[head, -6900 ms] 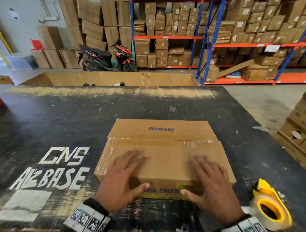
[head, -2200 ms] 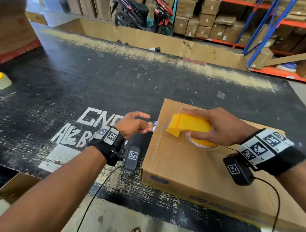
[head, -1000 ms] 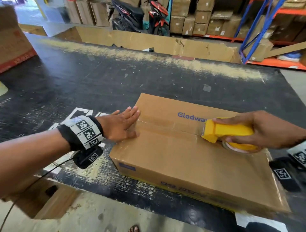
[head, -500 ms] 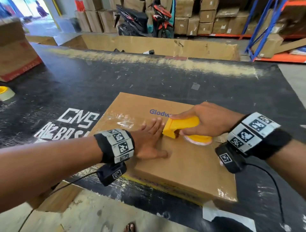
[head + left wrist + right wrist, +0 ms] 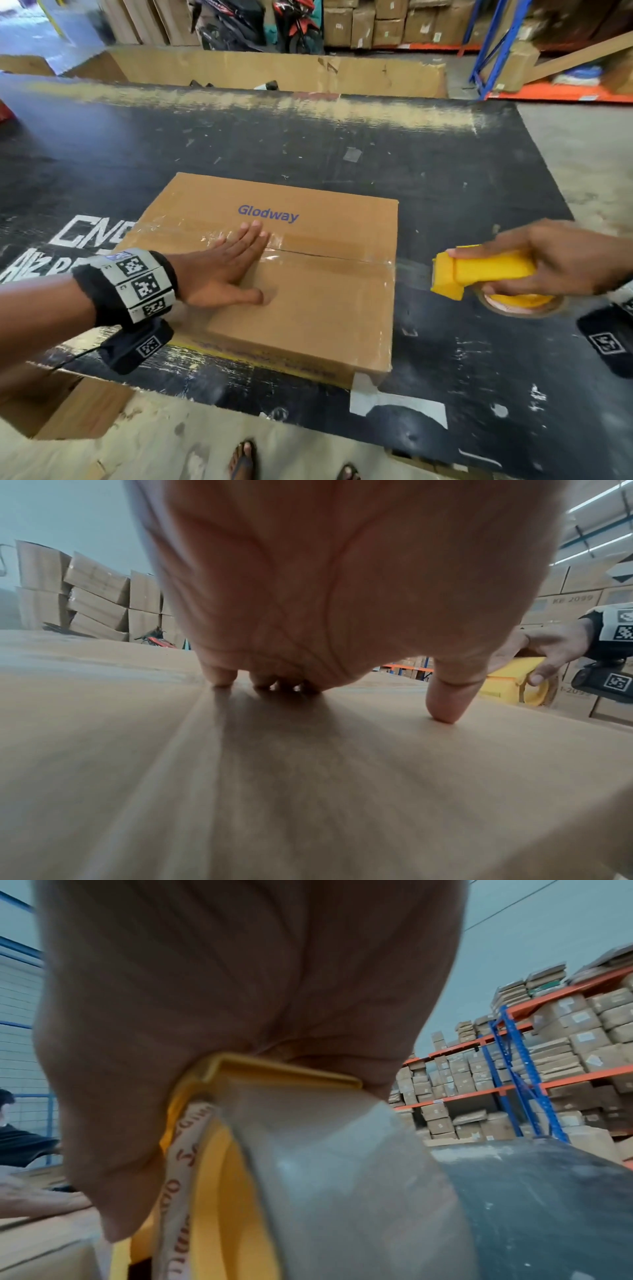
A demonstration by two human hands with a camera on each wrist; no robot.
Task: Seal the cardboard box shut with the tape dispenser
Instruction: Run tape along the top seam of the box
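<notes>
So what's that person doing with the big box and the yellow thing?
They're taping a cardboard box shut on a black table. The left hand lies flat on the box, fingers on the shiny clear tape that runs along the top seam. The right hand grips the yellow tape dispenser, which is off the box now, just past its right edge. The tape reaches that edge, so this strip looks laid.

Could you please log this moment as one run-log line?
left hand: flat on box | right hand: grips tape dispenser, off box | seam taped
</notes>
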